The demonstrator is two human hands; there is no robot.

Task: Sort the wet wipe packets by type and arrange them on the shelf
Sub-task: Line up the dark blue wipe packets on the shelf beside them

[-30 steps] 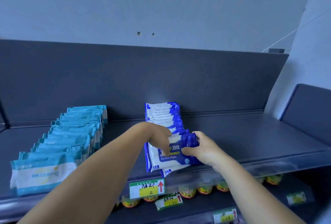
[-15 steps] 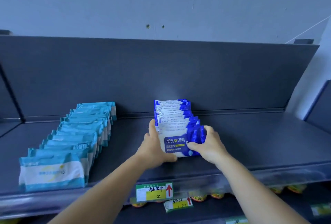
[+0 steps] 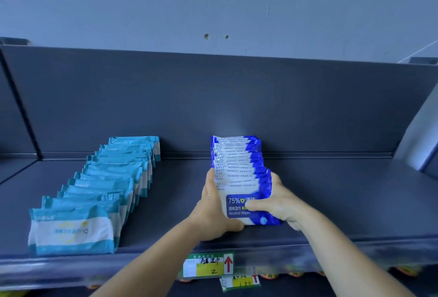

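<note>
A row of dark blue and white alcohol wipe packets [image 3: 238, 166] stands upright on the grey shelf [image 3: 331, 201], running from the back panel toward the front. My left hand [image 3: 211, 209] presses against the row's left side, its thumb under the front packet. My right hand [image 3: 277, 204] grips the front packet [image 3: 239, 211] from the right, thumb across its label. To the left, a separate row of light blue and white wipe packets [image 3: 99, 190] leans in a line toward the shelf's front edge.
A price tag [image 3: 208, 266] with a red arrow hangs on the shelf's front rail, another below it. Small jars show on the lower shelf [image 3: 403, 270]. The shelf's right half and the gap between the rows are bare. The wall rises behind.
The front packet was lifted from the shelf's front edge and set upright against the dark blue row. Both hands moved back with it and now squeeze the row from both sides.
</note>
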